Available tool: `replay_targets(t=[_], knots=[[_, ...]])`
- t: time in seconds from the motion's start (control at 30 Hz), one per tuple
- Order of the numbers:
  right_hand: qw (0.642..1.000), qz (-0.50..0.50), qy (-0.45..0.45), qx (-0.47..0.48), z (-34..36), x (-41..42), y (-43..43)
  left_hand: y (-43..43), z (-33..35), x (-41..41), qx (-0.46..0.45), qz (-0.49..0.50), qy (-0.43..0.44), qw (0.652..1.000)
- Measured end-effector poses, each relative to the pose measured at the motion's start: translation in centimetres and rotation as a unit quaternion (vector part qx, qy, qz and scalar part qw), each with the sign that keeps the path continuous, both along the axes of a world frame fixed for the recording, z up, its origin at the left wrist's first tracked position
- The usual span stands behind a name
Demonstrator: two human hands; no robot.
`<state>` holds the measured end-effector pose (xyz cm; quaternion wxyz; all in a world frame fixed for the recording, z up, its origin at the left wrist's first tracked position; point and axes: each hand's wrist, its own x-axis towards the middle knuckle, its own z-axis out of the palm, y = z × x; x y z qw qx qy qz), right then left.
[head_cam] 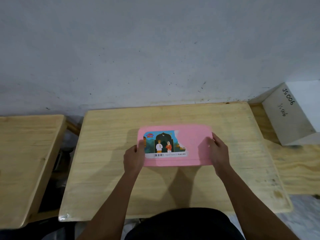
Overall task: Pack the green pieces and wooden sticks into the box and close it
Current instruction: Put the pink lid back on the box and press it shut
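**Both hands closing on the lid, 1 at each end**

The pink box [195,146] is sitting near the middle of the wooden table [173,187], its lid facing up and showing a torn printed label [164,144]. The left hand [134,159] is gripping the box's left end, thumb lying on top of the lid and fingers curling down round the edge. The right hand [219,151] is gripping the right end the same way, thumb on the lid and fingers wrapping the side. No green pieces or wooden sticks are showing anywhere on the table, so they are probably sitting inside already, which the lid is hiding.

The work is looking like the closing step, the last of the task. Whether the lid is seating fully is not showing from above. The next move is calling for even downward pressure at both ends, then along the long edges, while keeping the box from sliding on the smooth wood.
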<state>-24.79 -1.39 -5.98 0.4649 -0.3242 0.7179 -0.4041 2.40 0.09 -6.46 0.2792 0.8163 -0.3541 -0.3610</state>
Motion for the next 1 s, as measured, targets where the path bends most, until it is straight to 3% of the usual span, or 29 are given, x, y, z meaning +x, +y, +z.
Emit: replay_targets(t=[0.53,1.0], knots=[[0.999,0.027,-0.023,-0.019,-0.4,-2.2,-12.5,-11.9,0.5,-1.8,-0.008,0.025,0.01,1.0],[0.997,0.023,0.06,-0.032,-1.8,-1.0,-14.3,-13.8,-0.3,-1.7,-0.043,0.016,0.034,0.998]])
